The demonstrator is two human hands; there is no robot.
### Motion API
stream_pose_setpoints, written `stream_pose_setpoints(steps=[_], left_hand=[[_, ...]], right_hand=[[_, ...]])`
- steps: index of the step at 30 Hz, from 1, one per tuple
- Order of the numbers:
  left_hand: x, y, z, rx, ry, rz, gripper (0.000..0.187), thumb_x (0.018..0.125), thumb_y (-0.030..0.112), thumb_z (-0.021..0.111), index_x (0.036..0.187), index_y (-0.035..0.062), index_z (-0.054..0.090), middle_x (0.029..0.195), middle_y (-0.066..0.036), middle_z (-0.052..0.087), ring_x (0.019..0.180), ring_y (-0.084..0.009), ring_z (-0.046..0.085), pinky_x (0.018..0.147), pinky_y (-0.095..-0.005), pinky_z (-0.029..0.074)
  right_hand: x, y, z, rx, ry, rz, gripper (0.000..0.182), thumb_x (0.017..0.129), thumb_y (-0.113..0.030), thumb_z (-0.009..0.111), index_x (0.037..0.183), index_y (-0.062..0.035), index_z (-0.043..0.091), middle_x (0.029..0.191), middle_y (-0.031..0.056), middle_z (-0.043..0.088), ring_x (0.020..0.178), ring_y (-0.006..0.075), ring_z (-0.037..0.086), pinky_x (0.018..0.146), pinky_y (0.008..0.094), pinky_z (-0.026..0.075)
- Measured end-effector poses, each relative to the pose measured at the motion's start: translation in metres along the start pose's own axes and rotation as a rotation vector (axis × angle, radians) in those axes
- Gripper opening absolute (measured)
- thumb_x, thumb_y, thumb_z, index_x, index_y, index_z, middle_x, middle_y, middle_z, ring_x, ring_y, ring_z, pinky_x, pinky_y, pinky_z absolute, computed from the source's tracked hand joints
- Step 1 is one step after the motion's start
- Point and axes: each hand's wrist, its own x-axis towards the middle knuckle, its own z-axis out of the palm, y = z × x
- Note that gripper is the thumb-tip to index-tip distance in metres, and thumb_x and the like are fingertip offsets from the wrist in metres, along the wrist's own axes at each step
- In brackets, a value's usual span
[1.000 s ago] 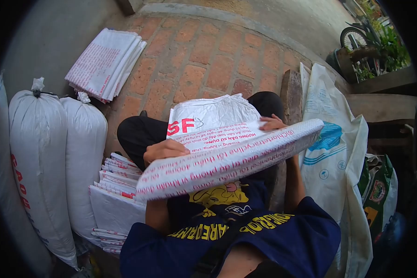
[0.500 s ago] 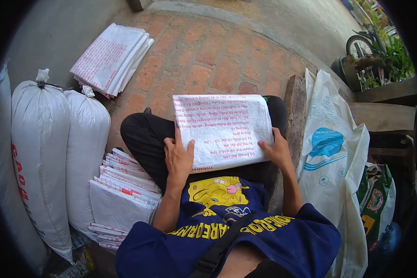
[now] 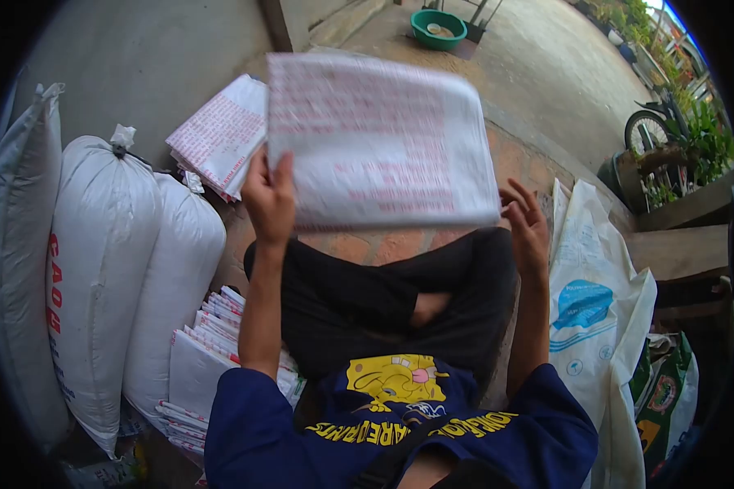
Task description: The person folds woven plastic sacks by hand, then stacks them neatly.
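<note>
A folded white woven sack with red print is held up in front of me, above my crossed legs, slightly blurred by motion. My left hand grips its left edge, thumb on the near face and fingers behind. At the lower right corner of the sack is my right hand, with its fingers spread and the fingertips right beside the edge. Past my left hand, a stack of folded sacks lies on the brick floor, partly hidden behind the held one.
Tall filled white sacks stand along the left wall. More folded sacks are piled by my left thigh. A large white bag with blue print lies to my right. Farther off are a green basin and a motorcycle wheel.
The folded sack has risen from my lap and moved away from me. My left hand still grips it, while the right hand's fingers have come off its face and spread.
</note>
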Motion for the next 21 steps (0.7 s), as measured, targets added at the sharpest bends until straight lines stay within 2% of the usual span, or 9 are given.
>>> stream_pose_setpoints(steps=[3, 5, 7, 9, 10, 11, 13, 15, 21], left_hand=[[0.087, -0.011, -0.02, 0.116, 0.149, 0.105, 0.029, 0.095, 0.018, 0.06, 0.116, -0.0016, 0.06, 0.095, -0.005, 0.067, 0.08, -0.0076, 0.055, 0.074, -0.0225, 0.045], [0.136, -0.029, -0.032, 0.145, 0.307, 0.258, 0.03, 0.093, 0.025, 0.061, 0.103, -0.0037, 0.061, 0.08, -0.008, 0.063, 0.067, -0.0126, 0.05, 0.064, -0.0284, 0.044], [0.178, -0.092, -0.062, 0.279, 0.354, 0.248, 0.033, 0.093, 0.027, 0.062, 0.097, -0.005, 0.061, 0.078, -0.012, 0.064, 0.068, -0.0201, 0.055, 0.067, -0.0351, 0.045], [0.211, -0.181, -0.095, 0.536, 0.431, 0.185, 0.034, 0.091, 0.029, 0.062, 0.091, -0.0051, 0.06, 0.079, -0.025, 0.062, 0.07, -0.0392, 0.056, 0.067, -0.0431, 0.045], [0.213, -0.213, -0.11, 0.608, 0.395, 0.142, 0.033, 0.091, 0.027, 0.061, 0.092, -0.0052, 0.061, 0.082, -0.027, 0.062, 0.076, -0.0431, 0.059, 0.068, -0.0466, 0.045], [0.209, -0.247, -0.123, 0.798, 0.402, 0.022, 0.03, 0.092, 0.026, 0.059, 0.095, -0.0036, 0.062, 0.083, -0.027, 0.063, 0.082, -0.045, 0.06, 0.072, -0.049, 0.046], [0.193, -0.367, -0.168, 1.154, 0.336, -0.132, 0.03, 0.092, 0.022, 0.055, 0.101, -0.0058, 0.06, 0.102, -0.024, 0.062, 0.087, -0.0434, 0.062, 0.078, -0.049, 0.049], [0.166, -0.339, -0.162, 1.105, 0.317, -0.637, 0.037, 0.092, 0.018, 0.052, 0.121, -0.0024, 0.047, 0.118, -0.024, 0.055, 0.099, -0.0436, 0.061, 0.087, -0.0525, 0.049], [0.171, -0.258, -0.106, 1.697, 0.225, -0.126, 0.054, 0.092, 0.026, 0.05, 0.142, 0.0103, 0.037, 0.145, -0.022, 0.034, 0.136, -0.0373, 0.031, 0.104, -0.0524, 0.034]], right_hand=[[0.031, 0.001, -0.012, 0.082, 0.094, -0.11, 0.038, 0.093, -0.014, 0.06, 0.127, 0.0009, 0.052, 0.117, 0.0112, 0.062, 0.108, 0.0158, 0.058, 0.091, 0.0291, 0.045], [0.037, 0.022, -0.023, -0.194, 0.126, -0.009, 0.039, 0.092, -0.019, 0.061, 0.126, -0.0014, 0.053, 0.117, 0.0138, 0.063, 0.108, 0.0212, 0.059, 0.093, 0.0331, 0.045], [0.027, 0.066, -0.045, -0.931, 0.172, -0.064, 0.045, 0.087, -0.024, 0.064, 0.125, -0.0023, 0.055, 0.117, 0.0173, 0.061, 0.111, 0.0313, 0.057, 0.097, 0.0387, 0.043], [0.0, 0.109, -0.055, -1.498, 0.246, -0.074, 0.044, 0.08, -0.027, 0.065, 0.117, -0.0046, 0.06, 0.121, 0.0226, 0.056, 0.114, 0.0431, 0.051, 0.096, 0.0485, 0.041], [-0.005, 0.127, -0.054, -1.509, 0.321, 0.069, 0.034, 0.083, -0.027, 0.064, 0.107, -0.0039, 0.065, 0.113, 0.0226, 0.06, 0.109, 0.0408, 0.055, 0.091, 0.0462, 0.044], [-0.006, 0.124, -0.059, -0.916, 0.426, 0.194, 0.031, 0.086, -0.031, 0.061, 0.098, -0.0024, 0.067, 0.103, 0.021, 0.064, 0.1, 0.0375, 0.06, 0.087, 0.0432, 0.047], [-0.006, 0.129, -0.07, -0.999, 0.491, 0.109, 0.032, 0.088, -0.033, 0.059, 0.095, -0.0027, 0.068, 0.095, 0.0198, 0.067, 0.093, 0.0357, 0.063, 0.083, 0.0416, 0.048], [-0.009, 0.119, -0.056, -1.06, 0.447, 0.196, 0.033, 0.089, -0.032, 0.059, 0.1, -0.0022, 0.068, 0.099, 0.0207, 0.067, 0.095, 0.0358, 0.064, 0.085, 0.0396, 0.049], [-0.002, 0.117, -0.055, -1.057, 0.408, 0.221, 0.033, 0.088, -0.031, 0.059, 0.1, -0.0013, 0.068, 0.098, 0.0205, 0.067, 0.094, 0.036, 0.064, 0.084, 0.0388, 0.049]])
